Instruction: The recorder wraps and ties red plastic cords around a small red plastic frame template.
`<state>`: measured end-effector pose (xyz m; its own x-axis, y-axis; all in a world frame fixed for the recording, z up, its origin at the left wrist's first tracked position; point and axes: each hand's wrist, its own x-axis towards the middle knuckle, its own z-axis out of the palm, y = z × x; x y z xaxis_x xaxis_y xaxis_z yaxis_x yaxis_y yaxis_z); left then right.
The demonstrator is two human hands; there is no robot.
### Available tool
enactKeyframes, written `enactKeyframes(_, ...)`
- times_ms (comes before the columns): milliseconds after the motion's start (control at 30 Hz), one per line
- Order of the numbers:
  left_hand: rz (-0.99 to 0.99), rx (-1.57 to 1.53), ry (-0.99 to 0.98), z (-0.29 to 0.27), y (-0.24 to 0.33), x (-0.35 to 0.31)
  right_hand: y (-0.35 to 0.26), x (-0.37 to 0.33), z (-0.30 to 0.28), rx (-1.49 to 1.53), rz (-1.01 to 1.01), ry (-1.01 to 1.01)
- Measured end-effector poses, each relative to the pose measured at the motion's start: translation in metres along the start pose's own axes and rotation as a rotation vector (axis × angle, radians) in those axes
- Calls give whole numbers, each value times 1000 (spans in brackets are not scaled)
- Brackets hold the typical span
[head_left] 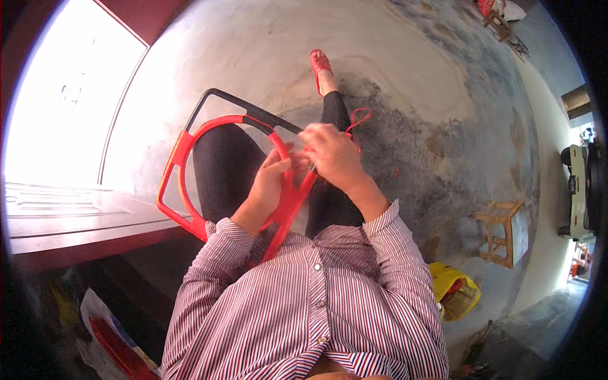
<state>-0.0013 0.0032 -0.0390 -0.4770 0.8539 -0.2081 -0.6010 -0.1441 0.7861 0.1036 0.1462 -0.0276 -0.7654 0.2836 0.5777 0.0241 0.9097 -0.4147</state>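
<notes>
A black metal frame (250, 109) with an inner ring lies across my lap. Red strip (183, 150) is wrapped closely around most of the ring and frame, while the far bar and a short stretch of ring show bare black. My left hand (271, 180) grips the wrapped ring at its right side, fingers curled. Just right of it, my right hand (339, 158) is closed with bent fingers, slightly blurred. A loose red strand (361, 117) loops out beyond that hand and seems to run into its grasp; the exact pinch point is hidden.
At left stands a dark red table or bench edge (95, 237), with a bag of red material (117, 345) below. A yellow bag (453, 291) and a wooden stool (503, 234) are on the right. Red scraps (396, 172) lie on the concrete floor (430, 82).
</notes>
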Motion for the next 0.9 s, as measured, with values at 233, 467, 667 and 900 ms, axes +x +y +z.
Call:
enactKeyframes(233,-325,-177,-63,0,19,6,19,-41,-6,647,551,217)
enactKeyframes(467,-352,-181,-138,0,18,4,23,-36,4,1127,817,91)
enactKeyframes(667,-356,-152,-9,0,19,6,76,-55,23,827,1126,-65)
enactKeyframes(900,-368,-206,60,-8,13,14,113,-34,70,770,1061,-211)
